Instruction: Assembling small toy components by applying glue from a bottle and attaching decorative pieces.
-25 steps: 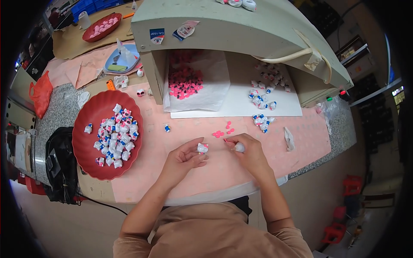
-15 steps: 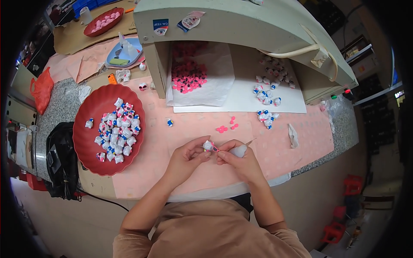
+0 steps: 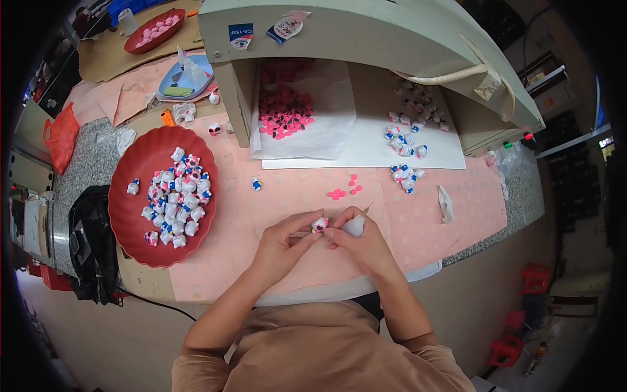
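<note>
Between the thumb and fingers of my left hand [image 3: 282, 240] is a small white figurine [image 3: 319, 225] with pink and dark parts on its front. My right hand [image 3: 358, 245] keeps a whitish squeeze bottle [image 3: 354, 226] with a thin tip tucked in its fingers. The right thumb and fingertip press at the figurine's right side, where they hide part of it. A few loose pink pieces [image 3: 337, 194] lie on the pink cover just beyond my hands. One blue-and-white figurine [image 3: 257, 184] stands alone to their left.
A scalloped red tray [image 3: 124, 225] on the left holds several finished-looking figurines. Beyond, a grey hooded box [image 3: 372, 39] shelters pink pieces [image 3: 285, 114] on white paper and more figurines [image 3: 406, 140]. A crumpled tissue [image 3: 445, 204] lies at right, a blue tray [image 3: 171, 78] at far left.
The figurine has turned in my fingers, and the pink piece that showed at its right side now appears against its front. My right hand has shifted slightly, tilting the bottle more upright.
</note>
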Demonstrator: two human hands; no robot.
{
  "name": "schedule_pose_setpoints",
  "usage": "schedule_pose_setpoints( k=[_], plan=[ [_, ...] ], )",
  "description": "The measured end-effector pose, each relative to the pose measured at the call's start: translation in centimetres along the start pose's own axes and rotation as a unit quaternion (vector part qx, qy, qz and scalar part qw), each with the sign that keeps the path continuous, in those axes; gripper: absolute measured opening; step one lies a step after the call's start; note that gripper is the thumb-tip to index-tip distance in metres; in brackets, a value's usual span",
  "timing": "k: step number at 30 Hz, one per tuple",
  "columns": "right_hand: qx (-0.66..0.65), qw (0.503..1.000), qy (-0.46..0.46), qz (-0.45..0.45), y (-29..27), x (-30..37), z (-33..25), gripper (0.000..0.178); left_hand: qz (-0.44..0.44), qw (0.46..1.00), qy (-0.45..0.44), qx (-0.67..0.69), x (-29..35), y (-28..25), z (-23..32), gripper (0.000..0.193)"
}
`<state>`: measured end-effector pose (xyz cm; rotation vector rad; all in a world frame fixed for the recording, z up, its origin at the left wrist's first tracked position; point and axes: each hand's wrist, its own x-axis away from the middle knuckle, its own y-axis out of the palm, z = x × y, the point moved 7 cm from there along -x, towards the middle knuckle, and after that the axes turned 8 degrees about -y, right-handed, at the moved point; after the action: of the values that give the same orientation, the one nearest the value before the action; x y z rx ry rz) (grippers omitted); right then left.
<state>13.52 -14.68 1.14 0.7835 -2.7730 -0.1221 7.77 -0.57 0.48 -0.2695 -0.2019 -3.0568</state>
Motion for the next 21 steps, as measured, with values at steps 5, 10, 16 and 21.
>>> schedule_pose_setpoints(
  k=[5,10,16,21],
  plan=[
    [-0.004,1.0,-0.018,-0.004,0.2,0.0,0.0,0.019,-0.001,1.0,-0.004,0.008,0.2,-0.1,0.3,0.039],
    [0.023,0.997,-0.075,0.003,0.6,0.2,-0.4,0.022,-0.041,0.987,-0.062,0.145,0.0,0.0,-0.1,0.031],
    [0.031,0.993,-0.113,-0.015,1.1,0.2,-1.3,0.023,-0.035,0.994,-0.023,0.103,0.0,-0.1,0.4,0.029],
    [0.027,0.993,-0.118,-0.014,0.6,0.1,-0.9,0.02,-0.05,0.991,-0.018,0.124,0.0,0.6,0.6,0.027]
  ],
)
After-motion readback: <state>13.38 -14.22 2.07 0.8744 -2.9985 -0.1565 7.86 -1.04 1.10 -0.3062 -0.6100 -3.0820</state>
